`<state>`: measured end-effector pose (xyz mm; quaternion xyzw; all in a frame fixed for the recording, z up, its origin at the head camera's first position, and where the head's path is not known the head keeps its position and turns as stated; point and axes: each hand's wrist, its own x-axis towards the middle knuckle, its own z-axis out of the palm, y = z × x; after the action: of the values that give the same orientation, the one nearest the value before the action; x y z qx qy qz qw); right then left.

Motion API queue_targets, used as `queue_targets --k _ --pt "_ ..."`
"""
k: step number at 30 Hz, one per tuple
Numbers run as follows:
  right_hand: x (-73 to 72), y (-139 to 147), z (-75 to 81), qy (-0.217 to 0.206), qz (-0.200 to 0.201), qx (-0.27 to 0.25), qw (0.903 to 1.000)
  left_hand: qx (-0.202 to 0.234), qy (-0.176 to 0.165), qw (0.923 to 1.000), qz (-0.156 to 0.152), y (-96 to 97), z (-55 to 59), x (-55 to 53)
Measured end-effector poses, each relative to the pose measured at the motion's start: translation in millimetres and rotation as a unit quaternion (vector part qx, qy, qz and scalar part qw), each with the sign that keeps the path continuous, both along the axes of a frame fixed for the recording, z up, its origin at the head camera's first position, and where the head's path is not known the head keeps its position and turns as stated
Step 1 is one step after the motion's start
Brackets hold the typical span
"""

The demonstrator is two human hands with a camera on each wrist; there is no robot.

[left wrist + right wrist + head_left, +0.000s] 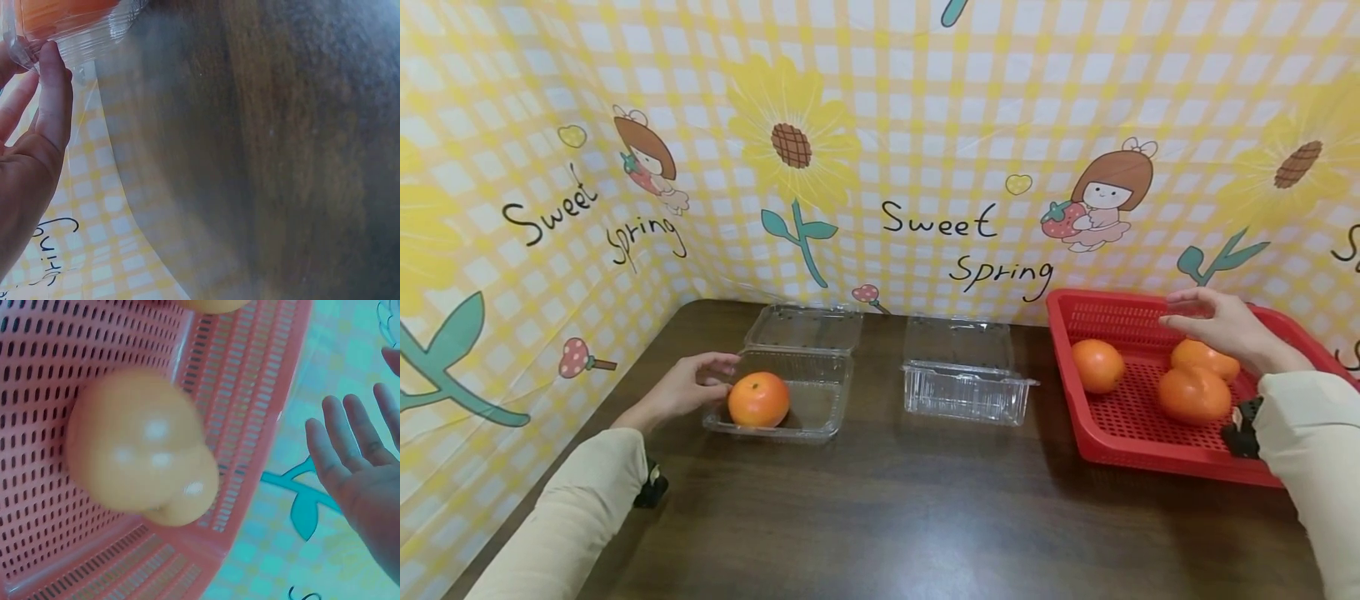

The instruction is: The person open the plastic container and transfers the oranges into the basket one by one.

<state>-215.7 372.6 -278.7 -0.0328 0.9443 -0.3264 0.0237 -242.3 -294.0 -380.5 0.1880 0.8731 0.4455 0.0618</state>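
Note:
On the left, an orange [758, 402] sits in an opened clear plastic box [812, 432], its hinged lid folded back. My left hand [679, 390] is at the left side of this box, thumb and fingers beside the orange, loosely bent. In the left wrist view a fingertip [50, 53] meets the box's rim. Over the back right of a red perforated basket [1078, 442], my right hand [1217, 325] holds nothing, with its fingers extended. Inside the basket lie one orange [1097, 367] at the left and two more, a front orange [1193, 397] and a back orange [1202, 357], close together.
A second clear plastic box [966, 398] stands between the first box and the basket, its lid [958, 340] open towards the back. Brown wooden table [880, 517] lies beneath everything. A yellow checked cloth [925, 125] hangs behind and at the left side.

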Motion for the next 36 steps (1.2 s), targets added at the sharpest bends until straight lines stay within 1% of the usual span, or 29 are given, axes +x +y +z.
queue_targets --k 8,13,20,25,29,30,33,36 --pt "-0.5 -17.9 6.3 0.056 -0.002 -0.017 0.9983 -0.001 0.003 1.0 -0.006 0.1 -0.3 0.2" --pt "-0.1 -32.4 10.0 0.085 0.006 -0.047 0.9953 0.003 0.003 1.0 -0.006 0.4 -0.2 0.1" --pt "4.7 -60.7 16.9 0.092 0.019 -0.056 0.994 0.009 -0.001 0.9999 -0.005 0.2 -1.0 0.1" --pt "9.1 -81.8 21.9 0.104 0.035 -0.078 0.9909 0.009 0.0 1.0 -0.004 0.2 -1.3 -0.2" --pt "11.7 -97.7 26.0 0.101 0.043 -0.095 0.9894 0.004 0.001 1.0 0.0 0.2 -1.2 -0.3" --pt "12.1 -101.9 26.8 0.103 0.047 -0.101 0.9883 0.003 0.002 1.0 0.001 -0.1 -1.4 -0.5" --pt "12.3 -113.0 27.3 0.114 0.078 -0.123 0.9828 0.001 0.002 1.0 0.004 -0.2 -1.4 -0.2" --pt "13.3 -124.1 26.8 0.129 0.111 -0.15 0.9739 0.002 0.002 1.0 0.006 -0.5 -1.9 0.0"
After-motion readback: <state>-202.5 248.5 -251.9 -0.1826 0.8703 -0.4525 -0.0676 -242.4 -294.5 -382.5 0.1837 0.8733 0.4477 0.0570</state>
